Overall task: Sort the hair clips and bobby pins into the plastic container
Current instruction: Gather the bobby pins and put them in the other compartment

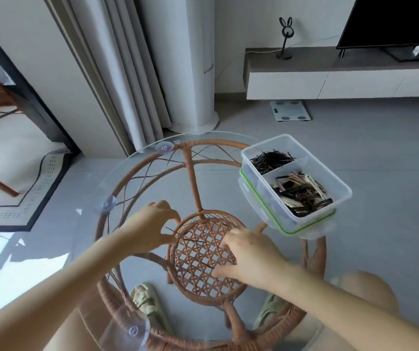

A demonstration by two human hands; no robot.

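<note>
A clear plastic container point(340, 191) stands on its green-edged lid at the glass table's right rim. Its far compartment holds several black bobby pins point(271, 159); its near compartment holds several hair clips point(302, 193). My left hand point(150, 224) is over the middle of the table, thumb and fingers curled, pinching thin black bobby pins point(190, 240) that stick out to the right. My right hand point(249, 259) rests its fingertips on the glass, fingers bent and spread. One loose bobby pin point(205, 264) lies just left of its thumb, not pinched.
The round glass tabletop point(117, 178) lies on a rattan frame with a woven lower shelf point(198, 262). Suction cups point(164, 147) sit under the glass rim. My sandalled feet show beneath. A rug, curtain, bathroom scale and TV unit lie beyond.
</note>
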